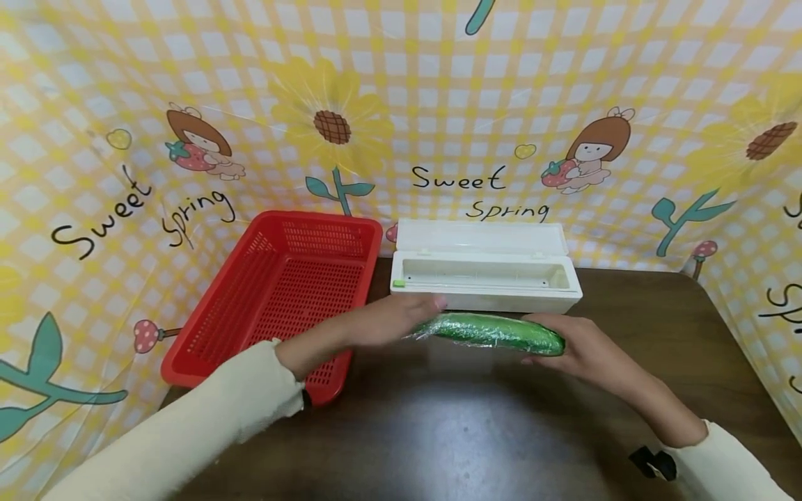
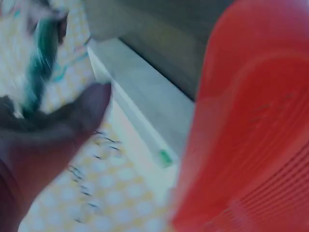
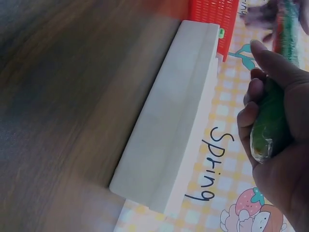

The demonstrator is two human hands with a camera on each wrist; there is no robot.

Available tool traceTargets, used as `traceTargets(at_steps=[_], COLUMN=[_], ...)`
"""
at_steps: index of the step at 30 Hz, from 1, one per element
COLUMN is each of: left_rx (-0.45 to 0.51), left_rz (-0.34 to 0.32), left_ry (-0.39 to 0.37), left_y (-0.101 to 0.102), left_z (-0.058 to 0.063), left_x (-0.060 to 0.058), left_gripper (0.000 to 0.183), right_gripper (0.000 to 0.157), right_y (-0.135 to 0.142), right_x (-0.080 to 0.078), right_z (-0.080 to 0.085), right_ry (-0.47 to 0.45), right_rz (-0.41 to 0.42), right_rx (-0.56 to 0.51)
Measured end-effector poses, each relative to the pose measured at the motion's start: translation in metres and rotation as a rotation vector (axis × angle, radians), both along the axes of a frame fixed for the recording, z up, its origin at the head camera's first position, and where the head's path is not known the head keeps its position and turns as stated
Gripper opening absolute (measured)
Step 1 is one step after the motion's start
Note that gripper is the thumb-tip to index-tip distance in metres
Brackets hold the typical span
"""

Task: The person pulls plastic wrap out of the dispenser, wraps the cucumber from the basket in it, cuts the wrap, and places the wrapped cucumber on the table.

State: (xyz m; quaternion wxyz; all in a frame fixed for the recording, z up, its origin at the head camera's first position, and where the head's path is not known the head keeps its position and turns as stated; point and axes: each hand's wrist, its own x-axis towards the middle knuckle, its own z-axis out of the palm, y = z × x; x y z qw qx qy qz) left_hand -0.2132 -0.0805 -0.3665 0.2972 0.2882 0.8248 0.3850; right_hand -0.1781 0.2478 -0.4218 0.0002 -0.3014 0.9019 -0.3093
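Observation:
A green cucumber point(image 1: 495, 332), wrapped in shiny clear plastic film, is held level over the table in front of a white box. My right hand point(image 1: 573, 348) grips its right end, fingers curled on one side and thumb along the other in the right wrist view. At the other end, my left hand point(image 1: 391, 319) is around the cucumber and its loose film point(image 1: 421, 334). The left thumb point(image 2: 94, 104) sticks out away from the cucumber, and the left fingers are mostly hidden and blurred.
Behind the cucumber stands the long white cling film box point(image 1: 485, 299), lid point(image 1: 482, 238) raised, a green slider point(image 1: 398, 283) on its left front edge. Left of it sits a red perforated basket point(image 1: 370, 278). A patterned cloth point(image 1: 476, 125) hangs behind the dark wooden table point(image 1: 476, 438).

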Motion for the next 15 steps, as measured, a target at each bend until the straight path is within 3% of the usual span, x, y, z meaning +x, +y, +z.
traceTargets(at_steps=[4, 6, 8, 9, 11, 13, 15], left_rx=[0.201, 0.200, 0.170, 0.144, 0.054, -0.060, -0.216], left_rz=[-0.096, -0.117, -0.121, -0.108, -0.108, -0.140, -0.205], left_ry=[-0.368, -0.424, -0.392, -0.355, -0.176, 0.075, 0.396], left_y=[-0.010, -0.011, -0.010, -0.008, -0.004, 0.002, 0.007], left_z=[-0.001, -0.001, 0.000, 0.000, 0.001, 0.001, 0.000], left_x=[-0.007, -0.006, -0.004, -0.001, 0.004, 0.012, 0.021], left_gripper=[0.035, 0.027, 0.025, 0.025, 0.024, 0.026, 0.030], right_gripper=[0.052, 0.053, 0.053, 0.053, 0.052, 0.050, 0.050], right_y=[0.000, 0.000, 0.000, 0.000, 0.000, 0.001, 0.001], right_x=[0.001, 0.001, 0.001, 0.001, 0.001, 0.000, 0.000], right_z=[-0.002, -0.003, -0.003, -0.004, -0.004, -0.005, -0.005], right_ry=[0.057, 0.086, 0.088, 0.089, 0.069, 0.049, 0.042], right_rz=[0.007, 0.014, 0.024, 0.029, 0.045, 0.052, 0.049], right_rx=[0.002, 0.007, 0.009, 0.010, 0.008, 0.007, 0.007])
